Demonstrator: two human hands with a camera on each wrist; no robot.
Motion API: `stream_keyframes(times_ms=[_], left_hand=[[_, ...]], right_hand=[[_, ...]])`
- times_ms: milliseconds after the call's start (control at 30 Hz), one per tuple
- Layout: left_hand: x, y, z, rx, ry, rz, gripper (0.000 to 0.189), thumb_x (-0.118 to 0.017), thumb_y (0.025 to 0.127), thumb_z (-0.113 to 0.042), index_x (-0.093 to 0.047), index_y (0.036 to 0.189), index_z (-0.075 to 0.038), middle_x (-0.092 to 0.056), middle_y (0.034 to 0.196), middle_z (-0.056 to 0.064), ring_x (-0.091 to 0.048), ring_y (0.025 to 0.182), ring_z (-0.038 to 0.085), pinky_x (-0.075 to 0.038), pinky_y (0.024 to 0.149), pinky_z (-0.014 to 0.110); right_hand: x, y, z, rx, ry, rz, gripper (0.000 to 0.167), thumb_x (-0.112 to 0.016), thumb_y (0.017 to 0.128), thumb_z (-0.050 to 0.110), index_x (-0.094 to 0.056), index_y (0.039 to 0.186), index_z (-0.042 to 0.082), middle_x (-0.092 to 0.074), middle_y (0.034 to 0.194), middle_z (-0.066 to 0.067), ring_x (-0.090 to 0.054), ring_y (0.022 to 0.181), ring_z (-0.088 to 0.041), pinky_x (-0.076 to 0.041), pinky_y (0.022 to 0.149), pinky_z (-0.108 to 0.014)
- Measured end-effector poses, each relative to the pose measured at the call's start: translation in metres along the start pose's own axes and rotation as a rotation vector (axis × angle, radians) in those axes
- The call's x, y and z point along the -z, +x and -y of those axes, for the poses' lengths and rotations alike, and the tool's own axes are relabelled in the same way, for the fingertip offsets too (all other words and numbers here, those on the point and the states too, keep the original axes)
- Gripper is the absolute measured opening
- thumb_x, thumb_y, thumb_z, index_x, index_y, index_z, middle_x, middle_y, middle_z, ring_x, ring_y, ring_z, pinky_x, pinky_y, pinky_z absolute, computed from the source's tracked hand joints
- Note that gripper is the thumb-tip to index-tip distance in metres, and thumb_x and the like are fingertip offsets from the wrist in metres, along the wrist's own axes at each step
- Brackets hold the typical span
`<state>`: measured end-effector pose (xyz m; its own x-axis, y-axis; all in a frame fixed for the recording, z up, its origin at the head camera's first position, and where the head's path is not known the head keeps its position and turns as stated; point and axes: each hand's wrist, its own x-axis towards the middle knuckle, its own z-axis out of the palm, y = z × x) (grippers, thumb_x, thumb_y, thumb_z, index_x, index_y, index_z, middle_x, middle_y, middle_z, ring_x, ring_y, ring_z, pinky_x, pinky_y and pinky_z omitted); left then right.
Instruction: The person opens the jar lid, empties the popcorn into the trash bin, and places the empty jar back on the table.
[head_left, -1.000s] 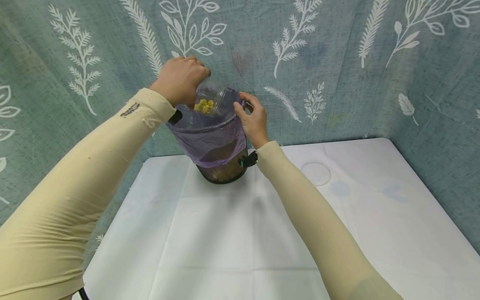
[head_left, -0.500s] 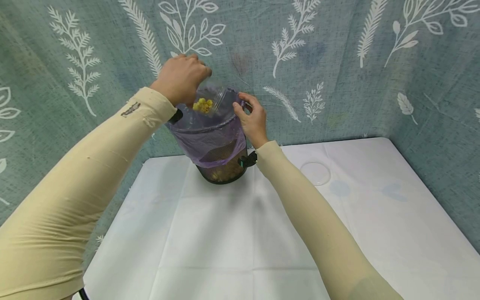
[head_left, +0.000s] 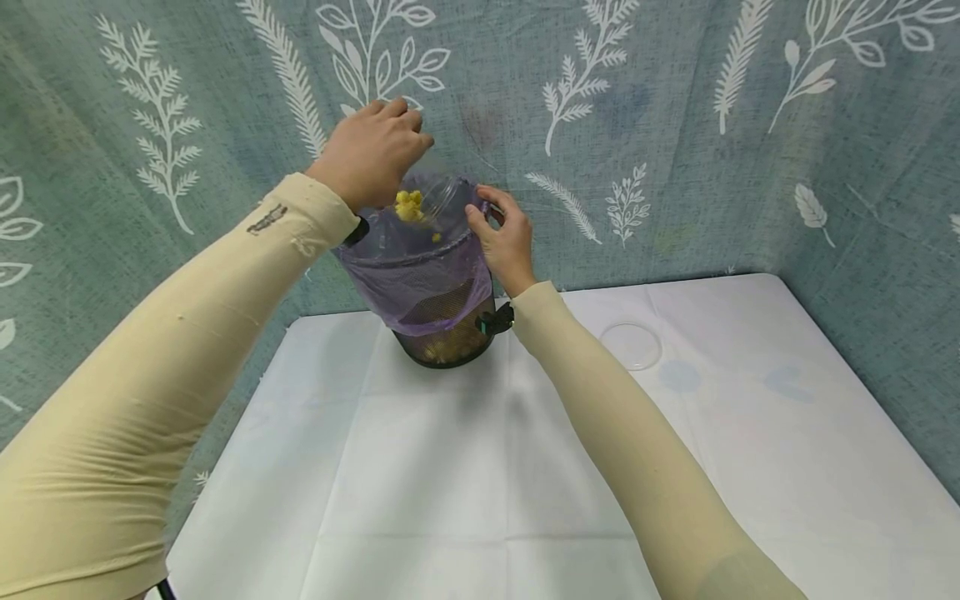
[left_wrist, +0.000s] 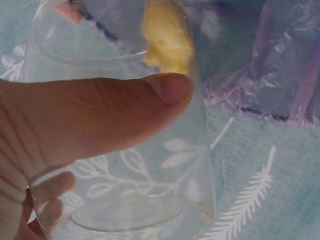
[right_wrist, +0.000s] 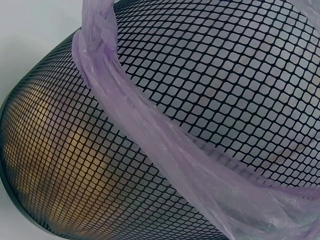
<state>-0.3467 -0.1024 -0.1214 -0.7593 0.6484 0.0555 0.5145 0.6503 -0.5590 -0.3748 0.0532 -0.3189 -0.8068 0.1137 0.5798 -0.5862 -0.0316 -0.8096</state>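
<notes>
My left hand [head_left: 375,154] grips a clear plastic jar [left_wrist: 150,165], tilted mouth-down over the mesh wastebasket [head_left: 450,346]. Yellow popcorn-like pieces [head_left: 408,205] bunch toward the jar's mouth, and one small piece [head_left: 437,237] shows lower, over the opening. In the left wrist view the thumb [left_wrist: 125,110] lies across the jar's side. A purple bin liner [head_left: 427,292] is folded over the basket's rim. At the rim's right side my right hand [head_left: 506,237] holds the liner's edge between thumb and fingers. The right wrist view shows black mesh [right_wrist: 215,85] with brownish contents behind it, but not the hand.
The basket stands at the back of a table with a white cloth [head_left: 420,475]. A clear round lid [head_left: 631,346] lies on the cloth to the right. Behind, a green patterned curtain [head_left: 480,108] hangs close to the basket.
My left hand has risen slightly and tipped the jar further. The yellow pieces have slid toward its mouth, and a small one appears below. My right hand has stayed at the rim.
</notes>
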Motion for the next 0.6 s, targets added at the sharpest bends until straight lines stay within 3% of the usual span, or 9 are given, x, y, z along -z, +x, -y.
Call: stream_keyframes(times_ms=[600], left_hand=[[0.0036, 0.0013, -0.0040, 0.010, 0.010, -0.007, 0.054, -0.072, 0.083, 0.009, -0.060, 0.136, 0.010, -0.057, 0.131, 0.029, -0.048, 0.124, 0.045, -0.040, 0.111, 0.058]], right_hand=[[0.0019, -0.0004, 0.0003, 0.011, 0.025, 0.006, 0.040, -0.066, 0.105, 0.012, -0.060, 0.141, -0.005, -0.059, 0.145, -0.020, -0.055, 0.135, -0.025, -0.042, 0.112, -0.023]])
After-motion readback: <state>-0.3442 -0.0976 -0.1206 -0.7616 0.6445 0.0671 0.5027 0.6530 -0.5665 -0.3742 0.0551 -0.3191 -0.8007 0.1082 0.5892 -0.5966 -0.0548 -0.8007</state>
